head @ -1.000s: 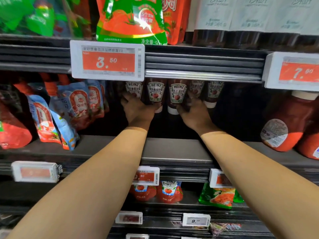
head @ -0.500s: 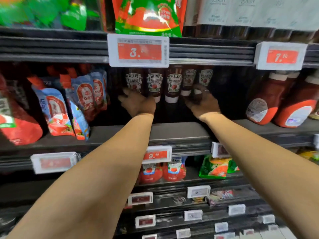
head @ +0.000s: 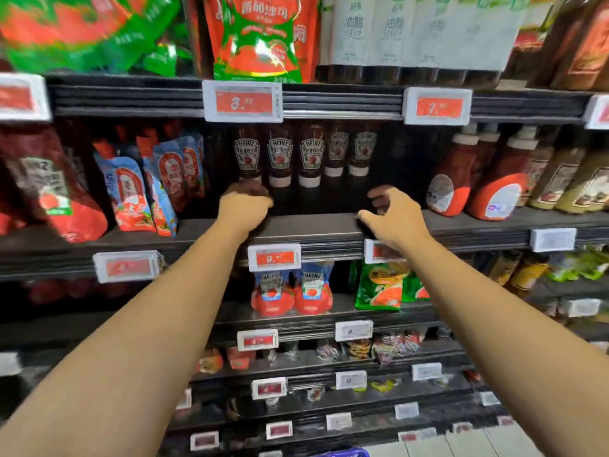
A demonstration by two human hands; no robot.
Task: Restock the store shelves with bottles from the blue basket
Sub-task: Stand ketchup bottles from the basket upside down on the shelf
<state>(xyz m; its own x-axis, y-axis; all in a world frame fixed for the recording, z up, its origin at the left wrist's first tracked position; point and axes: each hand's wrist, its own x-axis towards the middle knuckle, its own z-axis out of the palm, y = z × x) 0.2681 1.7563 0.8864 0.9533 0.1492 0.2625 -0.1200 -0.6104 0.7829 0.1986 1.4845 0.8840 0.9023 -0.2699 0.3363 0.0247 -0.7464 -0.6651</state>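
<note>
Five Heinz ketchup bottles (head: 279, 153) stand cap-down in a row at the back of the middle shelf (head: 316, 225). My left hand (head: 245, 204) hovers over the shelf's front edge, just below the leftmost bottle (head: 247, 150) and hiding its cap. Its fingers are bent loosely downward and no bottle is in it. My right hand (head: 392, 214) is further right, apart from the bottles, with fingers and thumb spread in a loose curve and nothing in it. A sliver of the blue basket (head: 342, 452) shows at the bottom edge.
Blue and red sauce pouches (head: 158, 183) stand left of the bottles and larger red squeeze bottles (head: 461, 183) to the right, with a dark gap between. Price tags (head: 243, 101) line the shelf rails. Lower shelves hold Heinz pouches (head: 290, 291) and green packets (head: 382, 288).
Both hands have let go of the Heinz bottles and drawn back toward the shelf's front edge. The camera has pulled back and tilted down, showing more of the lower shelves.
</note>
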